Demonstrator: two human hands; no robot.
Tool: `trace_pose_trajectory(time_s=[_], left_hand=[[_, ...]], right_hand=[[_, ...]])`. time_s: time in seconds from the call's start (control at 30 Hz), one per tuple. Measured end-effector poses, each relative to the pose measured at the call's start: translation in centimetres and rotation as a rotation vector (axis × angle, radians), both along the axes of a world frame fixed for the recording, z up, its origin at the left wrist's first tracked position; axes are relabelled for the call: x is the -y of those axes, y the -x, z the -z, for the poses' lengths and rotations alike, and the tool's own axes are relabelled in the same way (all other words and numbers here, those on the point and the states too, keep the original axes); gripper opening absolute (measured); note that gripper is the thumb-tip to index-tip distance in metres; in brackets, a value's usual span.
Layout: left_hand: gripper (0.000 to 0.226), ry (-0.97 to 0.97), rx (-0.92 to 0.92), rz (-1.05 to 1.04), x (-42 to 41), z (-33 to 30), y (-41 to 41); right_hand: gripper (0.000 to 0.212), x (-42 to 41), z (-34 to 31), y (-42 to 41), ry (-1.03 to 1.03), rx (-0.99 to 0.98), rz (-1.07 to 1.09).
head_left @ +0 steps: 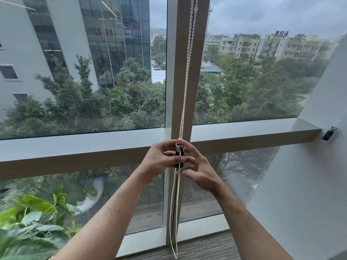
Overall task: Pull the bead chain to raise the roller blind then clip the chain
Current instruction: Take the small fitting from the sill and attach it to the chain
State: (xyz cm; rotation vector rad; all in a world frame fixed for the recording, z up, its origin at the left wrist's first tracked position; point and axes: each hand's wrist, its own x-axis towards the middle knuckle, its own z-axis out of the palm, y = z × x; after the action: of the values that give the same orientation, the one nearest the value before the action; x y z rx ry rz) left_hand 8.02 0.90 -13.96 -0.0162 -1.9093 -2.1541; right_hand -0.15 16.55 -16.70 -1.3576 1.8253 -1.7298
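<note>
Both hands are meeting at the centre of the frame, in front of the vertical mullion [185,72] of a large window. The left hand [159,162] is coming in from the lower left with its fingers curled toward the clip [179,154], a small dark piece with a pale top sitting on the mullion just below the horizontal bar [75,147]. Its fingertips are touching the clip's left side and appear to be gripping it. The right hand [199,171] is reaching in from the lower right, its fingers bent round the clip's right side and pinching the chain [185,81] close under it.

The chain is hanging as two white beaded strands from the top centre of the frame, running down the mullion and passing into the clip. Below the hands it is dropping in a long loop whose bottom is lying near the carpet [206,248] at the lower centre.

A leafy plant [33,218] is filling the lower left corner. A second dark clip [329,133] is sticking out from the wall at the right edge.
</note>
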Motion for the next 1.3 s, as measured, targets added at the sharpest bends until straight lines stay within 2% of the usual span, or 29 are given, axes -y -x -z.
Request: trace_pose_trajectory(time_s=[0.13, 0.23, 0.33, 0.43, 0.57, 0.67, 0.77, 0.83, 1.0, 1.17, 1.3], left_hand=[[0.049, -0.001, -0.005, -0.022, -0.2, 0.2, -0.2], [0.053, 0.026, -0.027, -0.011, -0.5, 0.4, -0.5], [0.054, 0.06, -0.038, 0.005, -0.4, 1.0, -0.6], [0.055, 0.118, -0.031, 0.022, -0.5, 1.4, -0.9], [0.056, 0.306, -0.054, -0.041, -0.2, 1.8, -1.3], [0.054, 0.369, -0.06, -0.064, 0.3, 1.8, -1.3], [0.041, 0.342, -0.065, -0.09, 0.4, 1.7, -1.2], [0.034, 0.366, -0.091, -0.176, 0.3, 1.7, -1.1], [0.023, 0.262, -0.146, -0.242, 0.1, 1.5, -1.3], [0.018, 0.313, -0.185, -0.364, 0.2, 1.2, -1.3], [0.016, 0.281, -0.171, -0.39, 0.7, 1.2, -1.3]], right_hand=[[0.064, 0.1, 0.4, -0.5, 0.125, 0.267, 0.03], [0.056, 0.3, 0.8, -0.6, 0.157, 0.337, 0.099], [0.04, 0.3, 1.2, -1.0, 0.188, 0.394, 0.051], [0.043, 0.1, 1.6, -1.1, 0.195, 0.427, 0.043], [0.047, 0.0, 1.4, -1.1, 0.171, 0.384, 0.051], [0.048, 0.0, 1.3, -1.1, 0.122, 0.31, 0.087], [0.05, 0.0, 1.1, -1.1, 0.082, 0.195, 0.161], [0.049, 0.0, 1.0, -1.1, 0.061, 0.112, 0.201], [0.057, 0.2, 1.1, -1.3, 0.056, 0.077, 0.194], [0.062, 0.1, 1.4, -1.8, 0.012, 0.025, 0.157], [0.064, -0.2, 1.9, -2.2, -0.032, 0.002, 0.157]])
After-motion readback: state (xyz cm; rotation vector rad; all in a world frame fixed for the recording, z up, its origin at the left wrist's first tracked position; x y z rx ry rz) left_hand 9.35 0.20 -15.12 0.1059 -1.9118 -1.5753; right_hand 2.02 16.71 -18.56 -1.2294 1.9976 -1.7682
